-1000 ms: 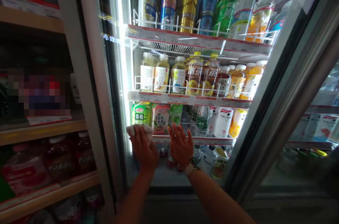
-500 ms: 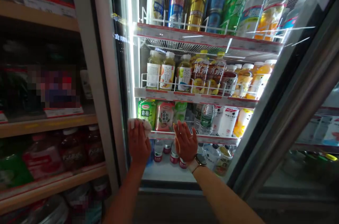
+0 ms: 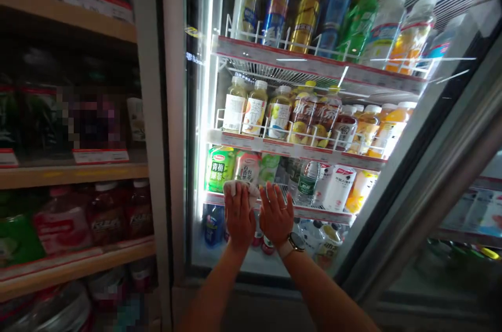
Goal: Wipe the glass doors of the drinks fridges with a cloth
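Observation:
A crumpled white cloth lies under the fingers of my left hand, which presses it against the glass door of a lit drinks cooler. Just to its right, my right hand rests with fingers stretched out and somewhat apart, palm toward the glass and nothing in it. A ring and a watch are on that arm. Behind the glass, the cloth partly covers a red-labelled tea bottle. A green-labelled bottle stands to the left of it.
Inside the cooler, wire-fronted shelves hold cans, tea bottles and water bottles. At left is a wooden shelf unit with more bottles. The door's metal frame slants along the right.
My left hand has moved right with the cloth, from near the door's left edge to beside my right hand. My right hand stays in about the same place. The view has shifted slightly.

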Available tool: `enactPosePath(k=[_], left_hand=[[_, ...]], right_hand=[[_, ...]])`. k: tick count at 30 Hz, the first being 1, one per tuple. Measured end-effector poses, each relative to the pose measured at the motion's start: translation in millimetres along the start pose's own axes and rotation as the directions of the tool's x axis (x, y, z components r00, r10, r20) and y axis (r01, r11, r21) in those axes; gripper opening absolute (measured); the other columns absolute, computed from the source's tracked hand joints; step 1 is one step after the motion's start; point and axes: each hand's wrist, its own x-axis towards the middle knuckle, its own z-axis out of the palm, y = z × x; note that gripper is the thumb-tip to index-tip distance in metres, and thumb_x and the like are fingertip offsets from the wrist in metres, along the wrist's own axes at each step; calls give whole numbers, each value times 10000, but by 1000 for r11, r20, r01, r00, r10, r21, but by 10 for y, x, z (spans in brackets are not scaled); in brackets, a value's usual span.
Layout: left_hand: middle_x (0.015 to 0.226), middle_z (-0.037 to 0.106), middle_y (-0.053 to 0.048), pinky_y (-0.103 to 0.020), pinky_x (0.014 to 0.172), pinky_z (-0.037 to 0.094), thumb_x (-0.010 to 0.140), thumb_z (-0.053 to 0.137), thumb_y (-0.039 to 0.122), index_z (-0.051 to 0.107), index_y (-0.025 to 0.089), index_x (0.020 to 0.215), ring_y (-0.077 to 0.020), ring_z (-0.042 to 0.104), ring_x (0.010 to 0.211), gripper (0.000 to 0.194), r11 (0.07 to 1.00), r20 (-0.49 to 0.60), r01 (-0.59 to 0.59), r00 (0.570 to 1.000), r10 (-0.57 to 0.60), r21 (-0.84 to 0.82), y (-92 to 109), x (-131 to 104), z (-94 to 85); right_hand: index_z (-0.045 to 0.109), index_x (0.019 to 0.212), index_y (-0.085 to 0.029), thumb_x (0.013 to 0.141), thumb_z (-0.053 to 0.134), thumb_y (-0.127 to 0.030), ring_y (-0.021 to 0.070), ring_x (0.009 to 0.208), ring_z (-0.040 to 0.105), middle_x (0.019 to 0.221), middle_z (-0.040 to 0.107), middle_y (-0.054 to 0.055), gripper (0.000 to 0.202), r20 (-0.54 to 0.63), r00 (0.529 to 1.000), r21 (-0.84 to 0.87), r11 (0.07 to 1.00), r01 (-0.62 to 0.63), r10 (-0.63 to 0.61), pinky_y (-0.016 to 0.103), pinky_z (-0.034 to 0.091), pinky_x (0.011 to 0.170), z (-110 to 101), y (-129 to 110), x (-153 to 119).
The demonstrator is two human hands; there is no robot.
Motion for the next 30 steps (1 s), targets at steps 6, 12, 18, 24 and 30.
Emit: enactPosePath(k=[6, 12, 18, 24, 30], left_hand=[[1478, 453, -118, -411, 1175, 300, 975, 362, 183, 279, 156, 1508, -253, 208, 1458, 539, 987, 102, -146, 985, 140, 62, -212, 59, -144], [1541, 350, -130, -427, 1192, 262, 988, 339, 221, 205, 167, 1530, -234, 234, 1459, 561, 989, 61, -14, 998, 5, 148, -830, 166, -436], [1583, 258, -126, -445, 1213, 210, 994, 333, 243, 167, 176, 1537, -231, 189, 1476, 572, 979, -36, 186, 982, -184, 79, -698, 91, -337], [1545, 349, -106, -442, 1196, 271, 999, 328, 276, 206, 160, 1528, -257, 164, 1475, 555, 1000, 58, -13, 998, 13, 4, -3, -54, -31], [1486, 433, -124, -406, 1179, 301, 981, 375, 229, 245, 132, 1516, -256, 224, 1451, 559, 985, 71, -162, 985, 158, 54, -35, -29, -9]], right_hand=[[293, 1513, -194, 950, 401, -214, 217, 1387, 410, 1373, 582, 109, 573, -4, 1000, 8, 1000, 13, -13, 435, 178, 1185, -40, 14, -12], [255, 1523, -210, 952, 418, -221, 222, 1392, 402, 1391, 566, 107, 594, 6, 1000, 51, 999, 2, -3, 446, 176, 1186, -60, -2, -22], [255, 1524, -210, 934, 434, -199, 220, 1413, 369, 1397, 561, 104, 617, -4, 1000, 54, 999, -3, 3, 440, 159, 1195, -56, -22, -8], [427, 1448, -191, 936, 389, -203, 210, 1410, 376, 1387, 570, 108, 514, -21, 1000, 35, 999, -5, 6, 435, 168, 1197, 8, -15, -27], [565, 1320, -171, 914, 397, -187, 187, 1438, 320, 1356, 599, 100, 440, -44, 999, 29, 999, 19, -18, 416, 151, 1211, 35, 8, -36]])
